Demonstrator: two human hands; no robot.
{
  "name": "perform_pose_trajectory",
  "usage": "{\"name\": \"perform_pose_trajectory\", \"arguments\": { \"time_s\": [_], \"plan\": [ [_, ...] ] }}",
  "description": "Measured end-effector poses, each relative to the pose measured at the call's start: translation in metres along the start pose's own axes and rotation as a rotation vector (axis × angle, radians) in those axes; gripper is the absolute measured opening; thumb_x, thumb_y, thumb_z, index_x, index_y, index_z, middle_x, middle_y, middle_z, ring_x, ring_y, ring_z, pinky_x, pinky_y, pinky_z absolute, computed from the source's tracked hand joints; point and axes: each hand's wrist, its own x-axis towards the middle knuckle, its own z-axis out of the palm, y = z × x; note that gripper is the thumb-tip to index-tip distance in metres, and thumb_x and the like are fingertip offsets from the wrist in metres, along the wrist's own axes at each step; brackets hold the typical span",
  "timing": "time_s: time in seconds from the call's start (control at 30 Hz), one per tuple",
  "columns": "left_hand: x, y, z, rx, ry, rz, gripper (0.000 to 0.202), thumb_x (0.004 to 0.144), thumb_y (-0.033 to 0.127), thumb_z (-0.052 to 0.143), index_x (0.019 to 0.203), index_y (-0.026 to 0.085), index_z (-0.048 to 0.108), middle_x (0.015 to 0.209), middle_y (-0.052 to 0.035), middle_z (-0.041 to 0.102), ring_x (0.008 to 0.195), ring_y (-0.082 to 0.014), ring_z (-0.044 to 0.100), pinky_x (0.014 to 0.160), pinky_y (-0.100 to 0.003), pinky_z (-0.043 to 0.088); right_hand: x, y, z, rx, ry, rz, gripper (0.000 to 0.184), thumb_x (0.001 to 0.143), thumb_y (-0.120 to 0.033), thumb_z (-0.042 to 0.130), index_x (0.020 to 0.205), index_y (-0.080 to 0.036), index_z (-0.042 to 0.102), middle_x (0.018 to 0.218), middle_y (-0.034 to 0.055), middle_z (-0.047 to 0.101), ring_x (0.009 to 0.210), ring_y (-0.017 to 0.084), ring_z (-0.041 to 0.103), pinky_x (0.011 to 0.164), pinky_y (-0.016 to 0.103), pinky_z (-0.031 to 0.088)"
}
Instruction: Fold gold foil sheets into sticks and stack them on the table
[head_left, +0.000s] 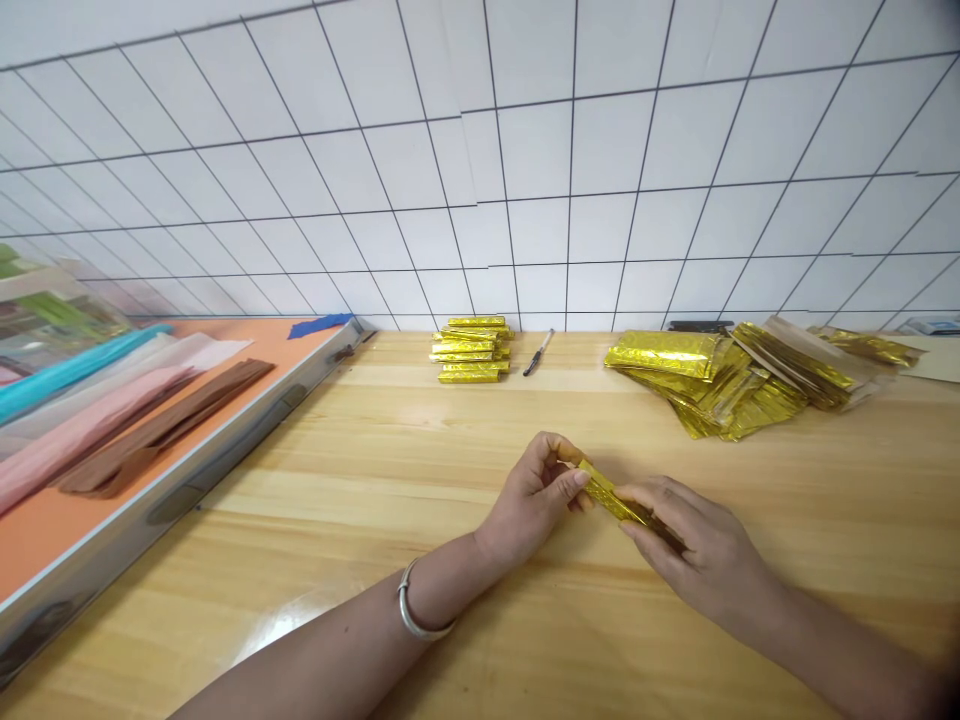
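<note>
Two bare hands share one folded gold strip (609, 496) low over the table (375, 480): the left hand (534, 497) pinches its left end between thumb and fingers, the right hand (699, 552) pins the other end; even pressure should keep creases crisp.

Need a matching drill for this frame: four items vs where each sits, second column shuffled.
1. folded gold strip
2. pen
3. loose gold foil pile
4. brown strips

A. in the orange tray, left
B. pinched between left hand and right hand
C. just right of the neat gold stack
D. back right of the table

Pairs: 1-B, 2-C, 3-D, 4-A
</note>
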Motion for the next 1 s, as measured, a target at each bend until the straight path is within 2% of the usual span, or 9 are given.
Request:
{"name": "perform_pose_trajectory", "arguments": {
  "time_s": [0.1,0.27,0.33,0.47,0.57,0.63,0.7,0.83,1.0],
  "plan": [
    [0.003,0.000,-0.005,0.051,-0.050,-0.002,0.037,0.074,0.037,0.070,0.101,0.018,0.053,0.088,-0.0017,0.056,0.065,-0.0085,0.053,0.060,-0.023,0.044,0.001,0.002,-0.002,0.006,0.004,0.013,0.030,0.085,-0.014,0.049,0.113,-0.026,0.051,0.099,0.0028,0.064,0.090,0.016,0.061,0.078,0.029,0.050],
    [0.005,-0.003,-0.011,0.227,-0.063,0.088,0.031,0.071,0.031,0.073,0.096,0.017,0.063,0.088,-0.0036,0.055,0.077,-0.0118,0.052,0.068,-0.024,0.043,0.001,0.002,-0.004,0.009,-0.006,0.016,0.028,0.086,-0.016,0.050,0.112,-0.026,0.051,0.100,0.0023,0.064,0.091,0.015,0.060,0.079,0.027,0.049],
    [0.005,-0.004,-0.011,0.241,-0.039,0.081,0.030,0.070,0.030,0.074,0.094,0.016,0.063,0.087,-0.0036,0.056,0.076,-0.0120,0.052,0.067,-0.024,0.043,0.002,0.003,-0.005,-0.004,0.009,0.022,0.029,0.086,-0.016,0.050,0.113,-0.026,0.051,0.101,0.0024,0.063,0.092,0.016,0.060,0.080,0.028,0.048],
    [0.005,-0.001,-0.010,0.131,0.075,0.034,0.032,0.065,0.031,0.077,0.089,0.015,0.062,0.077,-0.0011,0.058,0.067,-0.0100,0.053,0.063,-0.024,0.045,0.005,0.009,-0.009,-0.094,0.188,0.089,0.037,0.082,-0.023,0.057,0.118,-0.024,0.048,0.110,0.0066,0.058,0.104,0.021,0.053,0.089,0.038,0.044],
    [0.007,0.003,-0.007,0.046,0.232,0.027,0.035,0.063,0.031,0.078,0.090,0.015,0.061,0.078,-0.0009,0.060,0.065,-0.0093,0.054,0.061,-0.023,0.048,0.009,0.015,-0.015,-0.087,0.361,0.227,0.040,0.080,-0.029,0.060,0.117,-0.023,0.049,0.116,0.0089,0.053,0.104,0.024,0.051,0.085,0.041,0.046],
    [0.007,0.006,-0.005,0.011,0.314,0.035,0.036,0.062,0.031,0.078,0.090,0.015,0.061,0.081,-0.0014,0.061,0.066,-0.0096,0.056,0.061,-0.023,0.049,0.011,0.017,-0.019,-0.046,0.435,0.291,0.036,0.079,-0.031,0.061,0.112,-0.023,0.050,0.111,0.0080,0.053,0.096,0.022,0.053,0.078,0.038,0.047],
    [0.006,0.007,-0.002,-0.012,0.346,0.035,0.036,0.062,0.031,0.078,0.089,0.015,0.061,0.083,-0.0017,0.062,0.068,-0.0101,0.057,0.062,-0.023,0.050,0.012,0.017,-0.023,-0.016,0.454,0.316,0.030,0.079,-0.032,0.061,0.106,-0.023,0.052,0.104,0.0059,0.054,0.089,0.020,0.053,0.075,0.036,0.047],
    [0.002,0.007,0.001,-0.028,0.345,0.024,0.035,0.062,0.031,0.078,0.088,0.015,0.060,0.081,-0.0016,0.062,0.069,-0.0110,0.058,0.062,-0.023,0.050,0.011,0.014,-0.024,0.042,0.411,0.334,0.019,0.081,-0.032,0.059,0.097,-0.023,0.055,0.090,0.0024,0.057,0.081,0.017,0.053,0.075,0.033,0.046],
    [0.000,0.006,0.004,-0.018,0.297,0.000,0.035,0.063,0.034,0.077,0.087,0.015,0.058,0.079,-0.0019,0.062,0.071,-0.0126,0.058,0.062,-0.023,0.048,0.010,0.017,-0.022,0.153,0.405,0.409,0.020,0.081,-0.036,0.060,0.094,-0.021,0.057,0.080,0.0005,0.059,0.073,0.015,0.055,0.069,0.029,0.046]
  ]
}}
